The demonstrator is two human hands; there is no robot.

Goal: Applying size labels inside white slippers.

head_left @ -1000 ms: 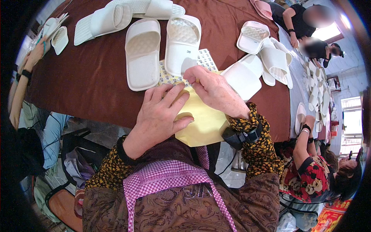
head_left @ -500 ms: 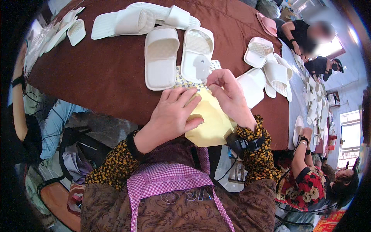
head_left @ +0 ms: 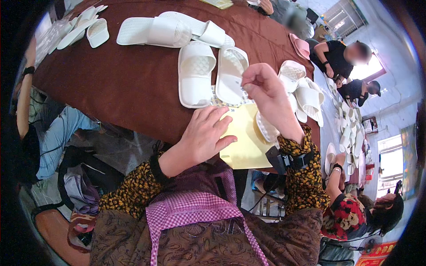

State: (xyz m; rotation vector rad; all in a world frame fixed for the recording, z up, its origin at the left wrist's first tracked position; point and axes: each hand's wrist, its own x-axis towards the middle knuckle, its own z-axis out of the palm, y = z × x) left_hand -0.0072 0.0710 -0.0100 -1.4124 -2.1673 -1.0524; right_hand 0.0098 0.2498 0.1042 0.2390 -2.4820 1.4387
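A pair of white slippers stands before me, the left one (head_left: 195,91) beside the right one (head_left: 231,91). A small dark printed mark shows on the right slipper's strap. My left hand (head_left: 199,135) lies with spread fingers on the left part of a yellow sheet (head_left: 244,150). The sheet's far end, patterned with small printed marks, reaches under the slippers. Over the right slipper's strap, my right hand (head_left: 268,95) has thumb and forefinger pinched; whatever is between them is too small to make out. Beneath its wrist another white slipper (head_left: 266,126) is partly hidden.
More white slippers (head_left: 166,32) lie beyond the pair, others (head_left: 307,99) to the right and some (head_left: 84,29) at far left on the brown cloth (head_left: 128,88). A pink slipper (head_left: 301,45) sits farther off. Co-workers (head_left: 339,55) work along the right; an arm (head_left: 24,97) shows at left.
My right hand has risen from the sheet's far edge to the right slipper's strap. My left hand stays on the sheet. The view has shifted, showing more of the far table.
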